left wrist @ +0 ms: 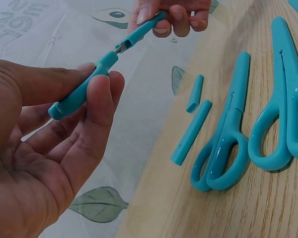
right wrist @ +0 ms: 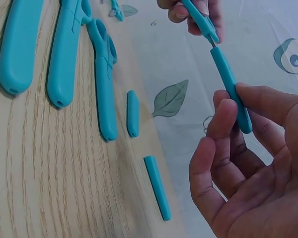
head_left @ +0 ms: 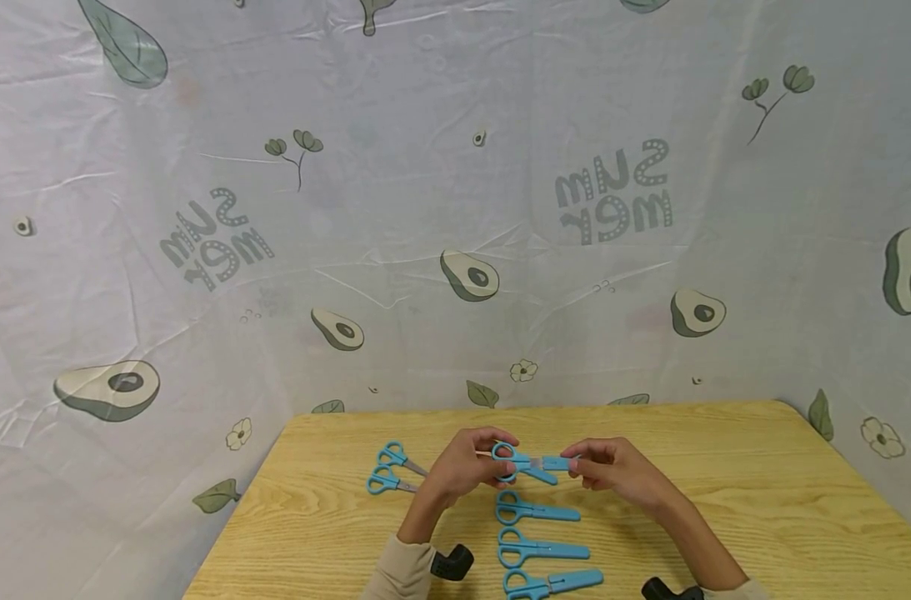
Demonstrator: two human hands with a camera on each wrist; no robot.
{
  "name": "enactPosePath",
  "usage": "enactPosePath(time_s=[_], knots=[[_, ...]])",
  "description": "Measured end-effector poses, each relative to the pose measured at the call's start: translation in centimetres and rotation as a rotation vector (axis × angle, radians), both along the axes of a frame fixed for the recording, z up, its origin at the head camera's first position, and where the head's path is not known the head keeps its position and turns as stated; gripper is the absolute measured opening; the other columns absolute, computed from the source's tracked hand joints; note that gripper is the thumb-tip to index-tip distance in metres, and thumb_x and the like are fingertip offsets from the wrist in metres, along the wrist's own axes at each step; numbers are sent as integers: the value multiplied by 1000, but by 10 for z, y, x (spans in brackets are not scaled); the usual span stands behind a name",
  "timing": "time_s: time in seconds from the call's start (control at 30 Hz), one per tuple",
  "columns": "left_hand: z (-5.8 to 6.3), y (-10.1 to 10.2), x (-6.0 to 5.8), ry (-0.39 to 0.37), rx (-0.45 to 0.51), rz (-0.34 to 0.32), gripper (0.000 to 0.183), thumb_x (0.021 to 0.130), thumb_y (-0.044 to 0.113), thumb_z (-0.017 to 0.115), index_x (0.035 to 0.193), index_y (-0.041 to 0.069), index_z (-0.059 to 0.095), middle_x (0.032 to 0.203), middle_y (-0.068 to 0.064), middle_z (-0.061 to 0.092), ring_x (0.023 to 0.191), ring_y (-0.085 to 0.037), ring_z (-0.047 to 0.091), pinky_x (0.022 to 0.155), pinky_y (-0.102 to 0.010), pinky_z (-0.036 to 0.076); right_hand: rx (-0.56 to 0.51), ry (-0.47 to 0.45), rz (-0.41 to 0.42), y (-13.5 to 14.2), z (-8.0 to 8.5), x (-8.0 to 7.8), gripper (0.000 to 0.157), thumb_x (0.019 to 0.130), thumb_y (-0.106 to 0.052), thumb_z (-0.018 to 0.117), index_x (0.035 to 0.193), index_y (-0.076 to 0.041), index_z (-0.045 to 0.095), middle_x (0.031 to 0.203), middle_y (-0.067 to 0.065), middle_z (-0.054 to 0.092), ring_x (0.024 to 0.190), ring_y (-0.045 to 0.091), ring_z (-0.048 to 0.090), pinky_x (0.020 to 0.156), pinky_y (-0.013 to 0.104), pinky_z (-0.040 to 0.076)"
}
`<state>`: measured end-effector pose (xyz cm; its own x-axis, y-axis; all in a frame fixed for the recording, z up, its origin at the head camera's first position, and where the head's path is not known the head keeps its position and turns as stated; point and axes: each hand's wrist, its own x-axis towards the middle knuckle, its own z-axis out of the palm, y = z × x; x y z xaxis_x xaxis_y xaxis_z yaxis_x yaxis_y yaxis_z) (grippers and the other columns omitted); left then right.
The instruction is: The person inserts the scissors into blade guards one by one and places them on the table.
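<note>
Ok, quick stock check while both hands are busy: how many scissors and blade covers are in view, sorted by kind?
Covered scissors: 3
Uncovered scissors: 2
Held scissors, in the left hand: 1
Loose covers: 2
Held cover, in the right hand: 1
Total: 9, counting each covered pair as one.

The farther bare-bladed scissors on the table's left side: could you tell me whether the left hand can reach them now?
Probably not just now: the left hand grips another pair. If it let go, the farther scissors seem close by, with nothing visible blocking them.
</note>
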<state>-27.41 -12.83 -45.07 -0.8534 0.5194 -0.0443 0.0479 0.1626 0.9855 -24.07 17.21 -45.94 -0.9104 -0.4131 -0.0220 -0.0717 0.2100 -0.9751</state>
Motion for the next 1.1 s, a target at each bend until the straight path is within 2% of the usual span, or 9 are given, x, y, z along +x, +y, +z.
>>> enactPosePath(time_s=[0.13,0.33,0.5,0.6,0.67,0.77,0.9,1.0,1.1], knots=[[0,2,1,18,-11,8,28,100,0,73,127,8,74,102,-5,68,102,-55,74,88,-60,67,-8,-12,-15,0,-3,-1,40,109,-24,66,134,7,67,102,6,70,83,17,64,78,33,62],[-2,3,1,45,-20,13,27,100,-1,73,125,8,74,101,-5,67,99,-52,76,82,-53,69,-58,5,-2,-2,-8,-1,40,110,-19,63,135,12,64,98,3,70,75,11,57,68,28,54],[0,1,0,21,1,11,28,100,-1,73,126,7,74,102,-6,66,99,-53,75,76,-40,69,-72,35,3,-3,-7,0,40,111,-17,63,135,14,63,93,-2,68,70,10,53,62,30,48],[0,1,0,-4,12,9,28,99,-1,74,126,6,74,102,-5,66,100,-55,74,76,-39,69,-72,49,4,-4,-6,1,40,110,-17,63,134,15,63,92,-4,67,68,10,51,61,31,47],[0,0,0,-18,17,9,28,99,-1,74,126,6,74,101,-5,66,97,-50,76,76,-41,70,-69,49,-3,-4,-6,1,39,110,-18,64,133,13,64,89,-4,66,67,9,50,61,32,47],[-2,0,-1,-34,25,7,28,99,-2,74,126,5,74,98,-4,66,88,-37,79,77,-42,70,-63,55,-4,-4,-6,2,38,110,-18,65,132,13,65,83,-2,62,65,9,48,60,34,46],[-3,0,-1,-43,32,-2,28,98,-4,74,125,4,74,96,-3,65,79,-21,76,74,-37,69,-63,53,6,-4,-8,2,38,110,-18,64,131,13,66,77,-3,57,63,8,46,61,37,45],[-1,-1,0,-33,19,-9,28,98,-5,73,125,4,74,95,-3,65,76,-17,74,73,-37,69,-65,39,12,-5,-8,2,38,109,-19,65,131,13,66,78,-4,59,62,7,44,60,38,43],[1,-1,0,-17,5,-20,29,98,-5,72,125,4,74,95,-3,65,75,-15,73,75,-44,70,-66,21,7,-5,-8,1,37,109,-19,65,130,12,67,83,-2,65,59,7,42,59,36,42]])
